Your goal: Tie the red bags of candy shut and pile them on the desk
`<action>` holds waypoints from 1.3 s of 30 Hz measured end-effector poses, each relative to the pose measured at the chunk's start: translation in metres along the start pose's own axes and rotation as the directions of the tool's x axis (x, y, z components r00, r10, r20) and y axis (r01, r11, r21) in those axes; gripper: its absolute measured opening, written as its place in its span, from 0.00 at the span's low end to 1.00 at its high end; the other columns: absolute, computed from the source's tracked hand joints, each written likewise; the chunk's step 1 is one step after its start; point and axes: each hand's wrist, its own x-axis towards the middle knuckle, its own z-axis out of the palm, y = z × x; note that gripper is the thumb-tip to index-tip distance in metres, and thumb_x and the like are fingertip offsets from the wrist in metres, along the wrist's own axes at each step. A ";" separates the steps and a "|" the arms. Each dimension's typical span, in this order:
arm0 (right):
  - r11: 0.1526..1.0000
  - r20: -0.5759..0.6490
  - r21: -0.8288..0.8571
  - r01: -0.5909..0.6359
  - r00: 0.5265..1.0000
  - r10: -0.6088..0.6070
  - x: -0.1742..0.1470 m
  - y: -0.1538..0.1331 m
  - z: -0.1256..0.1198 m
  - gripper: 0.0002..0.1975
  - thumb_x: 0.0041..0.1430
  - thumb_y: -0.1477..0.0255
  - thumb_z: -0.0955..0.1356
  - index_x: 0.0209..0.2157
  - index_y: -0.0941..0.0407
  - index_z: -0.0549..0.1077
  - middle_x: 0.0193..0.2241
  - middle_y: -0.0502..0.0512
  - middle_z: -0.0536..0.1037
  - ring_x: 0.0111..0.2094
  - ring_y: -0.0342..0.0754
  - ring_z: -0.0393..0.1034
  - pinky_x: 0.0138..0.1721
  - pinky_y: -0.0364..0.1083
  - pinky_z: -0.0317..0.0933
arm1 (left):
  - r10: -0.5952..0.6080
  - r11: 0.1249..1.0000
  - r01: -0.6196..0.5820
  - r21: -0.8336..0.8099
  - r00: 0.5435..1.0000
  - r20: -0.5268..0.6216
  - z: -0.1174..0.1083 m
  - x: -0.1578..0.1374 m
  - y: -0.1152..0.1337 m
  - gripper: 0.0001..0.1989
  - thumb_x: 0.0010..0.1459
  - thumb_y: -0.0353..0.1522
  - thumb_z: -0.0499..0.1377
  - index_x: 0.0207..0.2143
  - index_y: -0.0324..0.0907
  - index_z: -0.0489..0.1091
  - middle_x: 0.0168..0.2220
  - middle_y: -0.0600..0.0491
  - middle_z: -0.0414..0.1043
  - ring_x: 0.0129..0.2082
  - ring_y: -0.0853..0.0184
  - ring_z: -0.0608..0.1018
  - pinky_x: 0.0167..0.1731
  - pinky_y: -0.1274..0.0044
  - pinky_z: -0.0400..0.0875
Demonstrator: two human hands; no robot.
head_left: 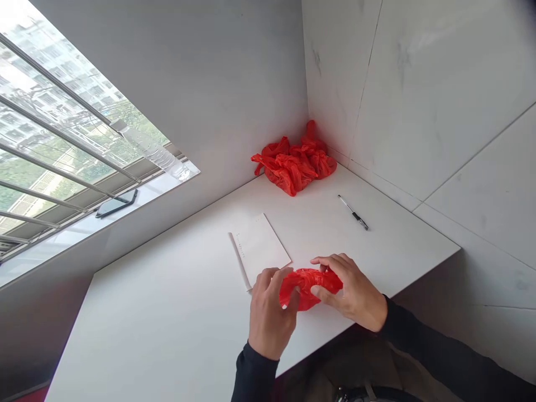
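Observation:
A crumpled red plastic bag (309, 287) is bunched between my two hands near the front edge of the white table. My left hand (271, 312) curls its fingers and thumb round the bag's left end. Round the right end, my right hand (349, 287) has its thumb in front and its fingers behind. Parts of the bag are hidden by the fingers. Just beyond my left hand lies a booklet (263, 245) with small print on its pale page.
Several red plastic bags (295, 164) lie heaped in the table's back corner against the walls. A black-and-clear pen (354, 213) rests to the right on the table (167, 312). On the windowsill are a clear plastic bottle (154, 153) and a phone (117, 204).

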 end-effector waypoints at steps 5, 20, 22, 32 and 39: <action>0.989 -0.072 0.073 -0.131 0.988 0.136 -0.004 0.005 -0.013 0.11 0.70 0.60 0.63 0.41 0.50 0.71 0.38 0.53 0.75 0.41 0.52 0.69 0.39 0.51 0.68 | -0.202 0.973 0.172 -0.154 0.958 -0.205 -0.009 -0.012 -0.016 0.12 0.66 0.42 0.57 0.40 0.46 0.75 0.41 0.50 0.76 0.43 0.60 0.78 0.43 0.68 0.73; 0.963 -0.153 0.163 -0.214 0.959 0.239 -0.016 -0.012 -0.031 0.11 0.70 0.58 0.64 0.46 0.49 0.68 0.38 0.52 0.75 0.40 0.51 0.72 0.39 0.48 0.70 | -0.347 0.923 0.193 -0.334 0.793 -0.500 -0.016 -0.036 -0.014 0.09 0.64 0.41 0.61 0.34 0.46 0.74 0.33 0.55 0.65 0.33 0.69 0.68 0.35 0.76 0.64; 0.984 -0.293 0.111 -0.139 0.942 0.166 -0.019 -0.019 -0.031 0.13 0.68 0.61 0.66 0.51 0.49 0.66 0.46 0.57 0.74 0.48 0.56 0.71 0.46 0.53 0.70 | -0.415 0.881 0.242 -0.407 0.808 -0.419 -0.022 -0.041 -0.014 0.12 0.65 0.43 0.60 0.32 0.45 0.72 0.26 0.57 0.62 0.28 0.70 0.65 0.30 0.77 0.62; 0.880 0.233 -0.249 0.404 0.907 -0.351 -0.007 -0.069 -0.007 0.13 0.68 0.80 0.59 0.47 0.52 0.70 0.37 0.55 0.77 0.38 0.53 0.72 0.38 0.53 0.68 | -0.387 0.831 0.169 -0.531 0.861 -0.331 -0.010 -0.043 0.010 0.19 0.55 0.40 0.68 0.44 0.48 0.65 0.38 0.55 0.71 0.31 0.69 0.76 0.30 0.78 0.75; 0.846 0.228 -0.454 0.280 0.954 -0.193 -0.004 -0.052 0.002 0.12 0.73 0.71 0.58 0.53 0.53 0.67 0.39 0.55 0.77 0.33 0.50 0.74 0.30 0.50 0.66 | -0.425 0.848 0.254 -0.464 0.851 -0.310 -0.020 -0.046 0.008 0.18 0.63 0.44 0.61 0.52 0.49 0.66 0.40 0.52 0.75 0.39 0.66 0.79 0.38 0.79 0.76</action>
